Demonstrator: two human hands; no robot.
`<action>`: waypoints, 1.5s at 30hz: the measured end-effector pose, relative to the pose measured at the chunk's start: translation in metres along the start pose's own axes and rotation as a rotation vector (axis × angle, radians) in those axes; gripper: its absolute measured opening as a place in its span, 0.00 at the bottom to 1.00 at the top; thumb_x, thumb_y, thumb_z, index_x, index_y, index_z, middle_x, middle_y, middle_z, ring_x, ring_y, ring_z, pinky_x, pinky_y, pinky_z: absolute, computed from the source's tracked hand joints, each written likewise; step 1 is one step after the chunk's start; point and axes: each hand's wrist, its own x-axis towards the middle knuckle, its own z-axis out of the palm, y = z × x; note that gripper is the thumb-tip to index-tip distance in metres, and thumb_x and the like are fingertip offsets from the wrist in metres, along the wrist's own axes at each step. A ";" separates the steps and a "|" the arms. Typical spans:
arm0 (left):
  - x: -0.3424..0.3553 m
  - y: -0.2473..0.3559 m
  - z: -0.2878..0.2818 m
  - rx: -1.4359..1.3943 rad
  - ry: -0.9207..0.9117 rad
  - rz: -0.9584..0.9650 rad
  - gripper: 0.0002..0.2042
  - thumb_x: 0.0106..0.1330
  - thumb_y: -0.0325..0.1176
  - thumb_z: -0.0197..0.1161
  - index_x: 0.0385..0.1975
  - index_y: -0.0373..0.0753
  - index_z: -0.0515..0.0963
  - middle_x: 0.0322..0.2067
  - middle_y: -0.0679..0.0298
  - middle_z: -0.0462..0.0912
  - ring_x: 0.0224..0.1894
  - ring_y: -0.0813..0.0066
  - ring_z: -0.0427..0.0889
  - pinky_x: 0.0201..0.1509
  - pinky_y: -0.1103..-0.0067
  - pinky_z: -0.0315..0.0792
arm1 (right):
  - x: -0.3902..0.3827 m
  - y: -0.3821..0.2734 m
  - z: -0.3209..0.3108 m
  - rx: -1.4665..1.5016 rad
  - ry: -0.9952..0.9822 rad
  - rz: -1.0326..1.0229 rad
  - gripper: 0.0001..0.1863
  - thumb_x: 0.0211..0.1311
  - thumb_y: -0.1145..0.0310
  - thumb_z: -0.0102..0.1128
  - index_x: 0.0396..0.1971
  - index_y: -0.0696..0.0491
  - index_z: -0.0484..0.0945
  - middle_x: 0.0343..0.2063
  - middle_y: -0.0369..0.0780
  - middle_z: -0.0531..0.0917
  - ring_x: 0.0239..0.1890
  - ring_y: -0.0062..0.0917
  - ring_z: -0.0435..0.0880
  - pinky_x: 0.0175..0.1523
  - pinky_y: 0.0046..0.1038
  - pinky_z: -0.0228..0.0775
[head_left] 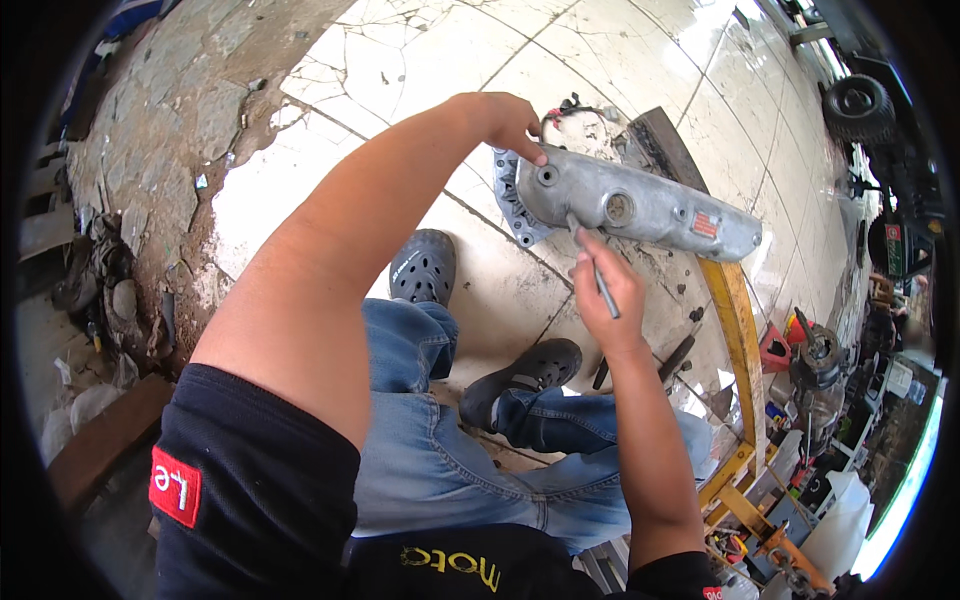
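Note:
A long grey cast-metal engine valve cover (655, 205) lies tilted across the upper middle, with round openings and a small red label. At its left end my left hand (508, 122) grips the edge, thumb on the top face and the other fingers partly hidden behind. My right hand (626, 298) is closed round a slim grey metal rod-like tool (606, 294). The tool's tip touches the cover's near side, left of the larger round opening. Its exact kind cannot be made out. A flat metal flange with bolt holes (525, 238) shows at the cover's left end.
A yellow metal frame (735, 330) with a dark upper part (660, 140) runs beneath and beside the cover. My dark clogs (423, 268) stand on cracked white tiles. A dark tool (678, 357) lies on the floor. Workshop clutter and a small wheel (858, 107) fill the right; broken concrete lies left.

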 end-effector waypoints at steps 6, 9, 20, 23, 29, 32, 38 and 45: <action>0.009 0.011 -0.007 0.071 0.016 0.011 0.41 0.56 0.65 0.67 0.63 0.40 0.73 0.60 0.55 0.77 0.62 0.56 0.76 0.65 0.65 0.70 | 0.009 -0.006 -0.007 -0.096 0.008 -0.066 0.15 0.62 0.73 0.57 0.48 0.59 0.82 0.41 0.53 0.85 0.42 0.44 0.87 0.48 0.36 0.77; 0.009 0.011 -0.016 0.082 -0.042 -0.019 0.40 0.55 0.65 0.67 0.64 0.45 0.73 0.60 0.56 0.78 0.62 0.55 0.76 0.64 0.63 0.70 | -0.002 -0.018 -0.006 -0.152 -0.228 -0.072 0.15 0.62 0.74 0.57 0.49 0.58 0.81 0.41 0.52 0.84 0.41 0.46 0.85 0.48 0.37 0.78; 0.028 -0.054 -0.015 0.025 0.225 -0.300 0.24 0.70 0.54 0.56 0.61 0.48 0.76 0.59 0.63 0.79 0.61 0.57 0.76 0.62 0.59 0.70 | 0.028 -0.016 0.023 -0.531 -0.518 -0.187 0.16 0.61 0.74 0.56 0.50 0.56 0.78 0.39 0.49 0.83 0.37 0.47 0.83 0.42 0.40 0.77; 0.021 -0.090 -0.014 0.035 0.156 -0.392 0.23 0.70 0.52 0.59 0.59 0.48 0.78 0.58 0.66 0.79 0.60 0.58 0.78 0.60 0.54 0.70 | 0.028 -0.024 0.024 -0.403 -0.333 -0.304 0.17 0.60 0.74 0.56 0.50 0.57 0.78 0.39 0.48 0.83 0.37 0.47 0.83 0.42 0.41 0.77; -0.015 -0.066 -0.017 0.098 0.044 -0.450 0.23 0.70 0.51 0.58 0.61 0.48 0.76 0.61 0.63 0.77 0.62 0.59 0.76 0.62 0.60 0.72 | 0.028 -0.009 0.018 -0.508 -0.434 -0.207 0.18 0.60 0.74 0.58 0.52 0.55 0.78 0.39 0.48 0.83 0.36 0.47 0.83 0.42 0.41 0.77; -0.019 -0.075 -0.022 0.119 -0.004 -0.458 0.25 0.70 0.51 0.57 0.64 0.48 0.72 0.64 0.64 0.74 0.65 0.61 0.72 0.64 0.61 0.70 | 0.016 -0.023 0.018 -0.268 -0.249 -0.288 0.19 0.59 0.74 0.59 0.52 0.56 0.78 0.39 0.47 0.84 0.37 0.46 0.84 0.43 0.40 0.78; -0.033 -0.058 -0.024 0.146 0.003 -0.434 0.26 0.69 0.51 0.58 0.66 0.50 0.71 0.65 0.62 0.73 0.66 0.57 0.71 0.68 0.63 0.67 | 0.001 0.007 -0.016 -0.208 -0.180 -0.172 0.13 0.58 0.74 0.59 0.43 0.56 0.83 0.36 0.47 0.86 0.37 0.41 0.86 0.42 0.35 0.78; -0.013 -0.086 -0.019 -0.090 0.148 -0.093 0.30 0.68 0.52 0.61 0.66 0.43 0.71 0.64 0.53 0.73 0.64 0.55 0.73 0.66 0.63 0.68 | -0.018 0.095 -0.066 -0.168 -0.092 0.670 0.13 0.61 0.65 0.57 0.34 0.60 0.83 0.26 0.47 0.86 0.28 0.32 0.87 0.40 0.32 0.78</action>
